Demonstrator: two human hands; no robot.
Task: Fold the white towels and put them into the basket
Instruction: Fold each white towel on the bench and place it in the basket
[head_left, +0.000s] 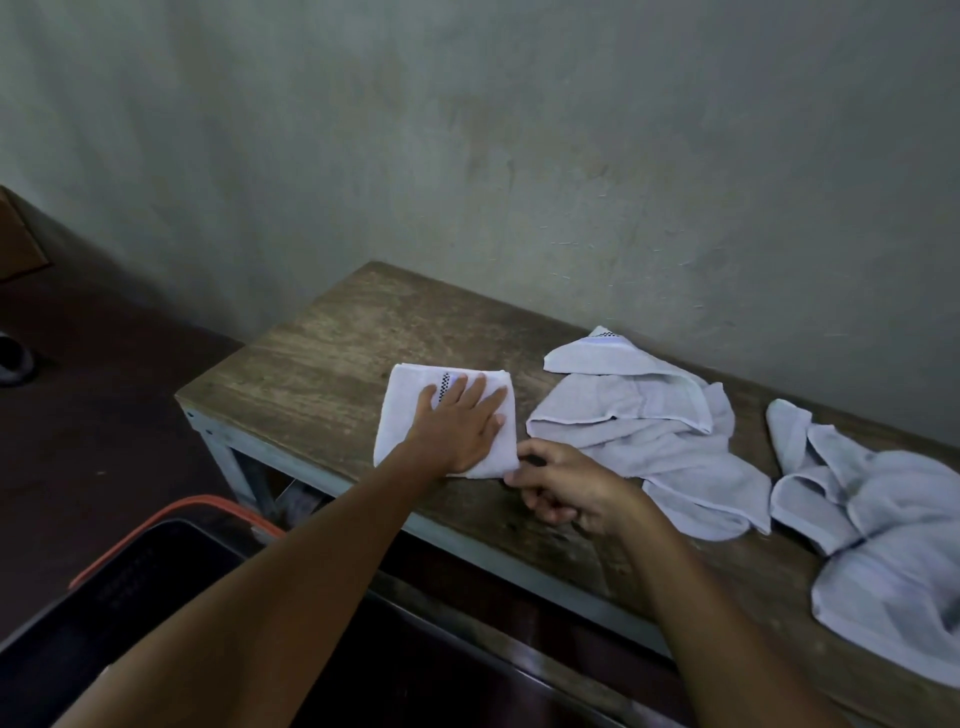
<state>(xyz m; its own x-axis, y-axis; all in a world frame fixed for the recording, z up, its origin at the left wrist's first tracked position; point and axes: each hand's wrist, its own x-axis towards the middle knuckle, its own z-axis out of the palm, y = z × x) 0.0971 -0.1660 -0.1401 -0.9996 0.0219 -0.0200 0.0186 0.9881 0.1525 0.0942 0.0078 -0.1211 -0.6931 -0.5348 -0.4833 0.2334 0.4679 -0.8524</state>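
1. A person's left hand lies flat, fingers straight and spread, on a small white terry towel folded to a square. The towel sits near the front edge of a worn brown wooden bench. This grip is apart, pressing rather than holding.
2. The right hand sits at the folded towel's near right corner with its fingers curled. Thumb and forefinger touch the corner, but I cannot tell whether this grip is clamped on the cloth.
3. The step in hand looks like flattening the finished fold. To do it well, keep the left palm down so the layers do not slip. Square the loose corner onto the one beneath, then smooth outward.
4. To carry it, slide one hand under and keep the other on top, so the square stays folded.
5. The black plastic basket with an orange rim stands on the floor below the bench's left end, near the left forearm. The frame edge and the arm cut it off, and its inside is too dark to show any contents.
6. A crumpled white towel lies just right of the folded one, not yet folded. Another rumpled white heap lies further right, cut off by the frame. Whether that heap is one towel or several is unclear.
7. A dark object on the floor at the left edge is too cropped to identify.
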